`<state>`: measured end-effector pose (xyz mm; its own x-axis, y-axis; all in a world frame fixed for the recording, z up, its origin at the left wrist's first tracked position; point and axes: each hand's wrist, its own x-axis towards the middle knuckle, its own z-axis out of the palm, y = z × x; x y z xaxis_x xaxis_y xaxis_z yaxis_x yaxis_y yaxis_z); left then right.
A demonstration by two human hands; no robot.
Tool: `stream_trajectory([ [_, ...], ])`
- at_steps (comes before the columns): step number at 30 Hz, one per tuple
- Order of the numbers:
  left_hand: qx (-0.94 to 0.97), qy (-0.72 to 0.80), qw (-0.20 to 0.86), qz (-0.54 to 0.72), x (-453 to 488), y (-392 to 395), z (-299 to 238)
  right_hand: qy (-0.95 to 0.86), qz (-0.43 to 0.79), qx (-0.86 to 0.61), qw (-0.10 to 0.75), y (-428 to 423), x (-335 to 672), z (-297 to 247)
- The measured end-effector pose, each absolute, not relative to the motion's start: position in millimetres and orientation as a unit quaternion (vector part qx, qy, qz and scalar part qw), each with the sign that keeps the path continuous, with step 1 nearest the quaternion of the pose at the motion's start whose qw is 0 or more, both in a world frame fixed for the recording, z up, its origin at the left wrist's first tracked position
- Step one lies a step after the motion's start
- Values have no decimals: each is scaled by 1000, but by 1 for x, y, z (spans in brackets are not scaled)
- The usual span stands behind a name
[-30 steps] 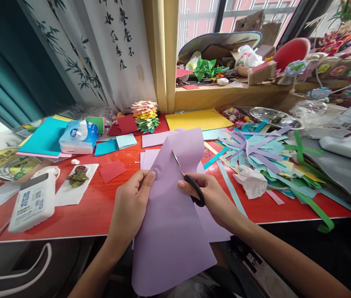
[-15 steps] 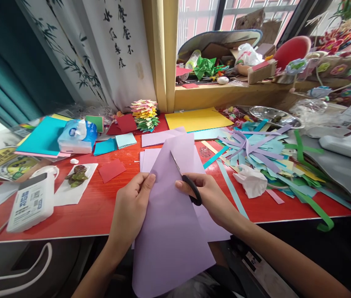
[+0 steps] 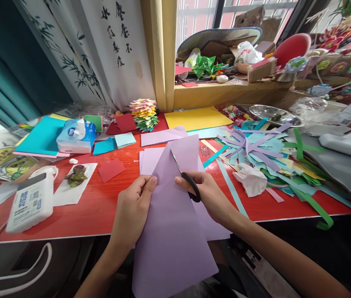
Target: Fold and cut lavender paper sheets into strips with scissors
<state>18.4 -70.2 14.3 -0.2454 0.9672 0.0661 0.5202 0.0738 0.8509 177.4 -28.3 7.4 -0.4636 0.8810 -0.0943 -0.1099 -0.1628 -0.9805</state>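
A large sheet of purple paper [image 3: 172, 236] hangs over the table's front edge, its top part folded or bent up. My left hand [image 3: 135, 203] pinches the sheet's left edge between thumb and fingers. In my right hand [image 3: 203, 190] is a pair of scissors [image 3: 193, 188] with black handles, the blades pointing up and left against the sheet. How far the blades are apart I cannot tell. Behind the sheet lie more purple sheets [image 3: 146, 159] and a cut purple strip [image 3: 163, 135].
On the red table [image 3: 101, 215] a heap of paper strips [image 3: 250, 149] and a crumpled tissue [image 3: 251, 181] lie to the right. Left are a white device [image 3: 31, 203], a tissue pack [image 3: 76, 136] and blue paper squares [image 3: 104, 146]. Behind stand a folded-paper stack [image 3: 144, 114] and yellow paper [image 3: 197, 118].
The upper flap of the purple sheet has dropped slightly and leans a little to the right. Both hands keep almost the same place and hold.
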Motion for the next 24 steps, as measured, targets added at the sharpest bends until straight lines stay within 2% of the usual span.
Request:
stream_trajectory([
  [24, 541, 679, 307, 390, 17, -71, 4, -539, 660, -357, 382, -24, 176, 6],
])
